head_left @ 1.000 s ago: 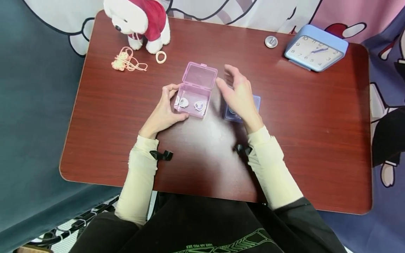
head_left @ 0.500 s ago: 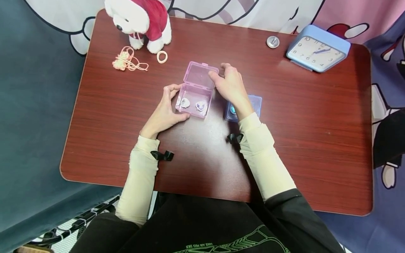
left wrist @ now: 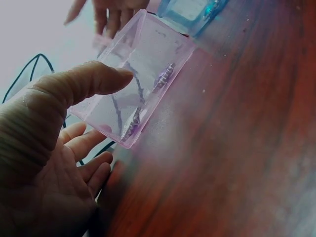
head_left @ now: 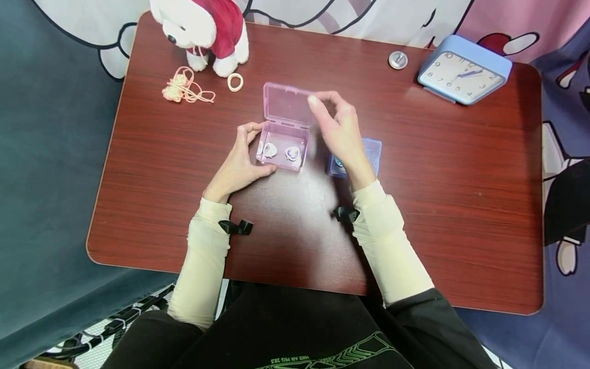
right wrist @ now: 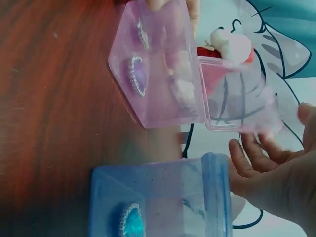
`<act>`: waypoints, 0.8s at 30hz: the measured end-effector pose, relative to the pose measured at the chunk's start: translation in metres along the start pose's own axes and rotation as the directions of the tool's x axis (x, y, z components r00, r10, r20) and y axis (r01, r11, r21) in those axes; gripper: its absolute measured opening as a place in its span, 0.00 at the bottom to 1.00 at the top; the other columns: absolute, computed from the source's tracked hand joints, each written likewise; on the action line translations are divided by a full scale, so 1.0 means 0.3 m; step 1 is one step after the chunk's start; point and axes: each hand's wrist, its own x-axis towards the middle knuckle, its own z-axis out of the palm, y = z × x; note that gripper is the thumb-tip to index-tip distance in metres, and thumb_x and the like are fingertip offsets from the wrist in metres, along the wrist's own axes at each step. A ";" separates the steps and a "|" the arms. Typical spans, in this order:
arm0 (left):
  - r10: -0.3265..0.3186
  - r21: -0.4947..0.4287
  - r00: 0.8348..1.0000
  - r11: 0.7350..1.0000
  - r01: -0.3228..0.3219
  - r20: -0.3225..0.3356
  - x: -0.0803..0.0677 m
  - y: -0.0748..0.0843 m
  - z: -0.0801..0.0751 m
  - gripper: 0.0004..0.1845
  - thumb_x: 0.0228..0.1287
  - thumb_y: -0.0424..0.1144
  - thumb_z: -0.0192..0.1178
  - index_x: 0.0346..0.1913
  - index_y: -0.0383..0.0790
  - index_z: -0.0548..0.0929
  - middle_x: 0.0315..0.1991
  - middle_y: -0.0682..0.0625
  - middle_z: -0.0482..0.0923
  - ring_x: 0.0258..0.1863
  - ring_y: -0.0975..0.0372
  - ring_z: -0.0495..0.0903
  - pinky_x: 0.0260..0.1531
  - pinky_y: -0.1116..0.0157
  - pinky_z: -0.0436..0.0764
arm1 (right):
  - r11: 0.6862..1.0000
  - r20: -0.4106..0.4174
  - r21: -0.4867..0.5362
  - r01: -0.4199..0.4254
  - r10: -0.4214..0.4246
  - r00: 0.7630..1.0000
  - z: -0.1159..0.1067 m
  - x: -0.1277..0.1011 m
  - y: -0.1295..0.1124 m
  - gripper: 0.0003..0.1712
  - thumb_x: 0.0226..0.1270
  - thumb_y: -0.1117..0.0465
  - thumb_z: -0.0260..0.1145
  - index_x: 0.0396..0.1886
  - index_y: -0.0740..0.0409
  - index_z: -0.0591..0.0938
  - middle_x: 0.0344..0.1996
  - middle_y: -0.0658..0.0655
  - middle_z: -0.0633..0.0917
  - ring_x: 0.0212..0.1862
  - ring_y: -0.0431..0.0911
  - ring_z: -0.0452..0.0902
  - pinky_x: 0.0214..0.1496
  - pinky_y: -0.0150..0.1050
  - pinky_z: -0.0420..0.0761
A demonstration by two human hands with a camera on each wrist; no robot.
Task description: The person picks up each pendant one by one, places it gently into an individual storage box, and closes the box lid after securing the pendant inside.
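Note:
A clear pink plastic box (head_left: 283, 146) stands on the table with its hinged lid (head_left: 287, 104) raised. Inside lie two oval jewelled pieces, one whitish (head_left: 269, 150) and one with a purple stone (right wrist: 138, 76) ringed by sparkling beads. My left hand (head_left: 236, 166) holds the box at its left side, thumb along the front and fingers toward the back corner. My right hand (head_left: 342, 130) is at the lid's right edge, its fingers touching the lid from behind and the thumb standing apart. Below the right wrist sits a blue clear box (head_left: 372, 151) with a turquoise jewelled piece (right wrist: 133, 224).
Toward the back left are a white plush dog (head_left: 209, 33) in red, a tangle of peach cord (head_left: 177, 89) and a cream ring (head_left: 235, 82). At the back right stand a blue clock (head_left: 464, 72) and a small round silver object (head_left: 398, 60).
My right hand moved left to the pink lid, and the lid has tilted further upright. My left hand keeps its hold on the box.

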 end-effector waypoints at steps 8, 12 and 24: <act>-0.009 0.010 1.000 1.000 0.009 0.003 -0.001 -0.002 -0.001 0.46 0.54 0.23 0.75 0.71 0.33 0.56 0.77 0.34 0.64 0.78 0.51 0.63 0.77 0.59 0.55 | 0.927 0.216 -0.304 0.219 -0.157 0.964 0.014 -0.099 0.019 0.18 0.74 0.50 0.71 0.44 0.63 0.86 0.60 0.61 0.85 0.66 0.53 0.76 0.72 0.45 0.72; 0.014 0.013 1.000 1.000 -0.014 0.008 0.001 -0.001 0.000 0.46 0.54 0.22 0.75 0.71 0.31 0.56 0.77 0.34 0.63 0.80 0.52 0.61 0.78 0.60 0.54 | 0.846 0.328 -0.441 0.300 -0.159 0.931 0.034 -0.120 0.039 0.31 0.68 0.47 0.77 0.59 0.63 0.81 0.64 0.62 0.81 0.69 0.56 0.72 0.74 0.49 0.70; 0.017 0.010 1.000 1.000 -0.017 0.001 0.001 -0.003 -0.002 0.46 0.53 0.21 0.74 0.71 0.30 0.57 0.77 0.35 0.65 0.81 0.54 0.59 0.78 0.63 0.53 | 0.788 0.362 -0.527 0.318 -0.131 0.923 0.063 -0.133 0.055 0.46 0.64 0.42 0.79 0.72 0.65 0.74 0.71 0.65 0.75 0.75 0.59 0.66 0.81 0.51 0.59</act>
